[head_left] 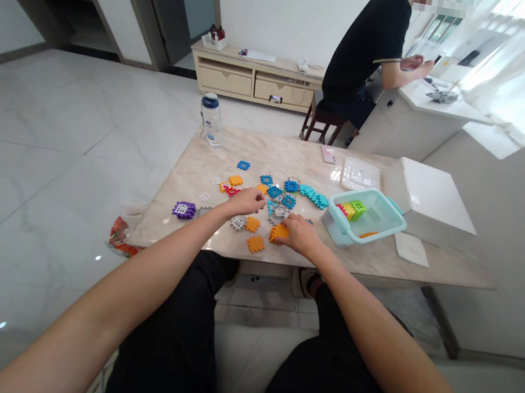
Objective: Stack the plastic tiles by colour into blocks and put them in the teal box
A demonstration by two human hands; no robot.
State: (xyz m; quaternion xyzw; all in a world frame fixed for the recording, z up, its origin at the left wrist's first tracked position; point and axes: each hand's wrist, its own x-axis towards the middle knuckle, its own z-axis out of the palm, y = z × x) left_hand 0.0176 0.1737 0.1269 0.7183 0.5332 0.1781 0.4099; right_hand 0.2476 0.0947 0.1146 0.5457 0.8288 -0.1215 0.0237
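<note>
Fingers curled in, my left hand (248, 201) hovers over the left side of a loose pile of notched plastic building tiles; anything between its fingertips is hidden. My right hand (300, 234) is closed around the edge of a small stack of orange tiles (279, 233) near the table's front edge. Two single orange tiles, one of them a flat square tile (255, 244), lie between the hands. Beyond them are blue tiles (291, 186), red tiles (229, 191) and white window-frame pieces (204, 196). Purple tiles (183, 210) are stacked at the left, and a turquoise row (314, 196) lies at the right.
A light teal bin (365, 218) with several joined green, yellow and red tiles stands right of the pile. Behind it are a clear lid (360, 174) and a white box (432, 196). A water bottle (211, 121) stands far left. Another person (368, 42) sits at a desk beyond.
</note>
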